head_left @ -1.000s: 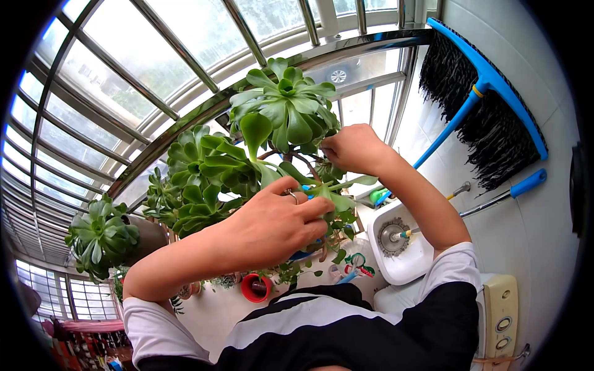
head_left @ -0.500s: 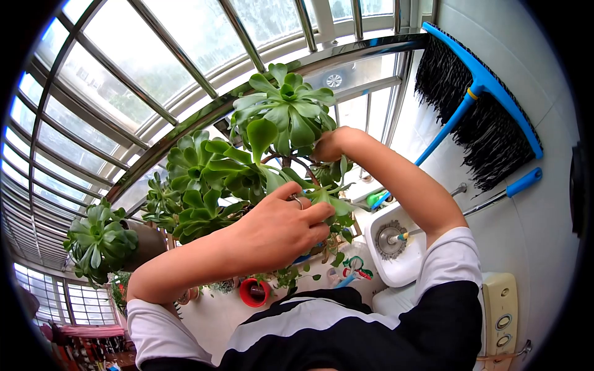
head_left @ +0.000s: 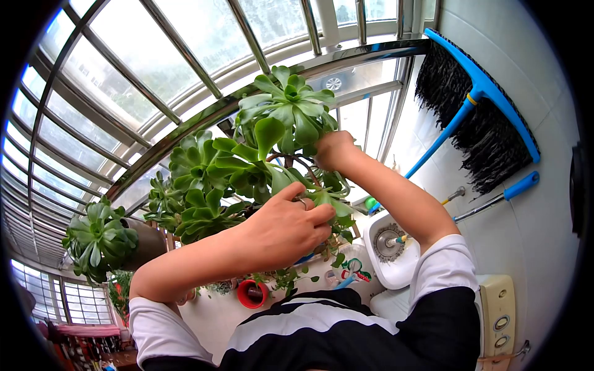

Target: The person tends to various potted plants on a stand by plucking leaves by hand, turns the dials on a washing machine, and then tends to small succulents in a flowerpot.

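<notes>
My left hand curls, right hand bends; cannot tell either's pinch. Succulent leaves probably snap easily; best hold: stem.

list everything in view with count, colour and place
large succulent: 1, green, centre, several rosettes
potted succulent: 1, green, far left
red pot: 1, red, lower centre
broom: 1, blue with black bristles, upper right
blue-handled rod: 1, right
basin: 1, white, right of centre
control panel: 1, cream, lower right
window bars: many, metallic, top and left
left hand: 1, bare, ringed, over lower leaves
right hand: 1, bare, beside top rosette
</notes>
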Action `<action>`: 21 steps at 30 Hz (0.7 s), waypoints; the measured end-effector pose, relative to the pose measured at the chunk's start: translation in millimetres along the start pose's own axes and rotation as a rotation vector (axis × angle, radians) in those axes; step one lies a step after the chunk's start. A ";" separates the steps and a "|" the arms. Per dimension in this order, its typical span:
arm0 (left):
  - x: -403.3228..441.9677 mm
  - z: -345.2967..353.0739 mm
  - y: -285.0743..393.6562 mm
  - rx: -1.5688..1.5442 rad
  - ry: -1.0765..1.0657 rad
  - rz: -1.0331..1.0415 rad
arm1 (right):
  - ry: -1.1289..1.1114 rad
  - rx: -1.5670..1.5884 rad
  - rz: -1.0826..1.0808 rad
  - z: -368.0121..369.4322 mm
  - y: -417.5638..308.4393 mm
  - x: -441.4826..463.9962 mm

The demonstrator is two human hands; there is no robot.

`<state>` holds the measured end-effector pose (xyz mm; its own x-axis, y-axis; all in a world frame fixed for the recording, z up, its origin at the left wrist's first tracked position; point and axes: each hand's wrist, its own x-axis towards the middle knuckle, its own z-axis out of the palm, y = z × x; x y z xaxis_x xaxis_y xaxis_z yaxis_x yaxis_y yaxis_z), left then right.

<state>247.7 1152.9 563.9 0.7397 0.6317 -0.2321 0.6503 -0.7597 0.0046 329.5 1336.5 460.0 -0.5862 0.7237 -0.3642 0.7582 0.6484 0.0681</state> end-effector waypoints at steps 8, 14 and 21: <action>-0.4 4.9 -3.1 0.034 0.026 -0.019 | 0.178 0.109 0.099 12.4 -4.1 5.4; 1.0 -1.9 -0.2 0.011 0.019 -0.062 | 0.207 0.124 0.092 11.0 -5.1 5.3; -2.1 2.2 -1.0 0.029 0.059 -0.046 | 0.277 0.056 0.124 19.8 -13.2 12.9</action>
<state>245.1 1152.0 562.2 0.7188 0.6731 -0.1740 0.6789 -0.7335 -0.0330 317.5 1332.6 435.9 -0.5382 0.8381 -0.0888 0.8386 0.5430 0.0421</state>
